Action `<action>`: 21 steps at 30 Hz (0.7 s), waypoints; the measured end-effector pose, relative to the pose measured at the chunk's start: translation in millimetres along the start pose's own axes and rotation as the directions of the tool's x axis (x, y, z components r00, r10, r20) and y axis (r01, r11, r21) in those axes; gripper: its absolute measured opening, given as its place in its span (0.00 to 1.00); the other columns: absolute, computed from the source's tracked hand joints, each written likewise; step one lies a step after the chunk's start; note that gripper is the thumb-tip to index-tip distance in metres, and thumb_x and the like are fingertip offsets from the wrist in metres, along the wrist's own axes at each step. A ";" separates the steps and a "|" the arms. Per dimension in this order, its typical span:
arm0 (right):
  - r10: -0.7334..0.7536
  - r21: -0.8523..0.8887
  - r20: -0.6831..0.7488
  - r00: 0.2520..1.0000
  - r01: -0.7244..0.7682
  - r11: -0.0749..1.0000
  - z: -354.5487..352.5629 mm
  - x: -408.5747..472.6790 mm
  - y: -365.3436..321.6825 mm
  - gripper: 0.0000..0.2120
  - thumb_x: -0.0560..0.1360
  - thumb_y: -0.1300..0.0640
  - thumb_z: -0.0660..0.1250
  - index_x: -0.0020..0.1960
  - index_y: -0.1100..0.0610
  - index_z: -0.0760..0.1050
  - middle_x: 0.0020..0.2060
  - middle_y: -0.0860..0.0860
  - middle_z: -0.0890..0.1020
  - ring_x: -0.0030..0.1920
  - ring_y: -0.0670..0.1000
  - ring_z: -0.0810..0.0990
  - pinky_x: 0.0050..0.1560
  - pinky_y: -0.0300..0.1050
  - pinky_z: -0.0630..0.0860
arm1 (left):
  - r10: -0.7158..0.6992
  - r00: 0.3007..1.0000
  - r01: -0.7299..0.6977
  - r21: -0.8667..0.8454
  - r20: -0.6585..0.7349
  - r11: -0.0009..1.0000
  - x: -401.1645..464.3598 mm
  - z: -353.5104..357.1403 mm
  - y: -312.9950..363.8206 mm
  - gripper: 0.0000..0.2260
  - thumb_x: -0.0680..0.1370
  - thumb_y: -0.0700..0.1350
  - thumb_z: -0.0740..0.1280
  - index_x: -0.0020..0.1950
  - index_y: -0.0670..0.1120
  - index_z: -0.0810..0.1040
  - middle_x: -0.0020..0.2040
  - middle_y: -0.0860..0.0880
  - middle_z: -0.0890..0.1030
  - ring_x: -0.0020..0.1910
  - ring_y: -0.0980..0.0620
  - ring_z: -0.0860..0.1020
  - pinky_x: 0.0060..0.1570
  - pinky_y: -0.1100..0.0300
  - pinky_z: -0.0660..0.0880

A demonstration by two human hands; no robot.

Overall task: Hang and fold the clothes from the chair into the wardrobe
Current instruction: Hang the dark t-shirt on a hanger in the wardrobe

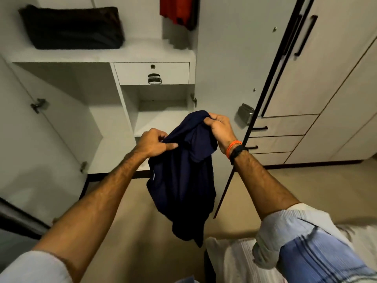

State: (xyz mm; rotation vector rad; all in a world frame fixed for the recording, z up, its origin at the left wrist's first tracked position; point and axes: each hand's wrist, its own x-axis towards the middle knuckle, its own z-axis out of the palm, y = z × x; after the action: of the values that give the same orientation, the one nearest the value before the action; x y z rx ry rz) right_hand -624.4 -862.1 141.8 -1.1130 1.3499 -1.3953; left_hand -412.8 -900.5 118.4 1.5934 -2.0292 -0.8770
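A dark navy garment (pixel 183 180) hangs in the air in front of the open white wardrobe (pixel 155 52). My left hand (pixel 155 142) pinches its upper left edge. My right hand (pixel 219 126) grips the upper right edge a little higher, fingers curled into the cloth. The garment droops between and below both hands, bunched at the bottom. A folded dark pile (pixel 71 27) lies on the upper left shelf. A red garment (pixel 178 10) hangs at the top of the wardrobe.
The wardrobe has a small drawer (pixel 152 73) and lower shelves. Its open right door (pixel 230 78) stands beside my right hand. More cabinet drawers (pixel 275 137) are at the right. White striped cloth (pixel 234 262) lies at the bottom right. Beige floor is below.
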 end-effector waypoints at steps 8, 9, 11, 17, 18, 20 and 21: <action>-0.027 -0.247 -0.107 0.994 -0.001 0.969 -0.3 20.2 4.0 0.08 0.74 0.60 0.66 0.43 0.51 0.82 0.45 0.51 0.85 0.50 0.53 0.83 0.61 0.54 0.78 | -0.016 0.990 0.017 0.005 -0.137 1.000 -3.3 -14.7 14.9 0.14 0.77 0.55 0.69 0.47 0.44 0.81 0.42 0.46 0.82 0.44 0.46 0.80 0.45 0.54 0.77; -0.043 -0.317 -0.117 0.992 0.004 0.949 0.3 23.5 5.5 0.06 0.72 0.59 0.68 0.45 0.51 0.82 0.45 0.50 0.85 0.50 0.53 0.83 0.61 0.53 0.78 | -0.008 0.984 0.005 -0.020 -0.181 1.000 -2.4 -16.8 19.7 0.11 0.77 0.52 0.69 0.46 0.44 0.81 0.41 0.47 0.81 0.44 0.47 0.79 0.43 0.56 0.75; -0.075 -0.457 -0.102 0.992 0.020 0.889 6.7 22.2 2.1 0.11 0.70 0.62 0.74 0.53 0.55 0.81 0.47 0.48 0.84 0.49 0.49 0.82 0.60 0.46 0.78 | -0.014 0.957 -0.009 -0.079 -0.289 0.997 -2.0 -24.4 30.8 0.08 0.77 0.50 0.69 0.43 0.46 0.81 0.39 0.49 0.80 0.43 0.49 0.78 0.41 0.59 0.72; -0.081 -0.423 0.094 0.992 0.114 0.899 30.7 9.7 -7.7 0.06 0.71 0.59 0.77 0.44 0.56 0.80 0.36 0.50 0.84 0.35 0.44 0.81 0.44 0.38 0.79 | -0.181 0.950 0.063 -0.414 -0.254 0.908 16.3 -41.3 48.6 0.05 0.70 0.47 0.70 0.39 0.45 0.80 0.40 0.48 0.84 0.44 0.46 0.83 0.47 0.48 0.82; -0.069 -0.396 0.145 0.987 0.122 0.910 36.2 6.8 -10.3 0.06 0.74 0.56 0.74 0.44 0.57 0.80 0.37 0.52 0.84 0.35 0.44 0.81 0.40 0.36 0.77 | -0.186 0.951 0.051 -0.467 -0.246 0.883 19.7 -42.8 50.1 0.05 0.68 0.47 0.70 0.40 0.46 0.80 0.40 0.47 0.84 0.44 0.46 0.83 0.49 0.47 0.82; -0.037 -0.318 0.241 0.970 0.115 0.941 47.3 2.0 -14.5 0.14 0.79 0.50 0.67 0.47 0.61 0.80 0.42 0.56 0.85 0.36 0.45 0.82 0.36 0.34 0.76 | -0.195 0.948 0.023 -0.559 -0.251 0.829 22.3 -44.8 52.6 0.06 0.72 0.44 0.71 0.43 0.47 0.75 0.43 0.48 0.80 0.46 0.49 0.80 0.54 0.50 0.80; -0.026 -0.294 0.273 0.962 0.109 0.950 52.0 0.3 -16.4 0.18 0.80 0.48 0.64 0.49 0.64 0.80 0.44 0.56 0.85 0.38 0.45 0.82 0.37 0.34 0.77 | -0.196 0.948 0.013 -0.589 -0.249 0.808 24.1 -45.7 53.1 0.08 0.74 0.43 0.72 0.48 0.46 0.74 0.46 0.48 0.79 0.48 0.49 0.79 0.56 0.52 0.79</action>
State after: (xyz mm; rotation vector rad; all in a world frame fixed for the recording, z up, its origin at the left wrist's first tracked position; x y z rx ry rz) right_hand -573.8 -873.3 158.8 -1.5082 1.3688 -1.0560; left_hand -426.1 -926.1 186.7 1.3826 -1.2916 -1.0905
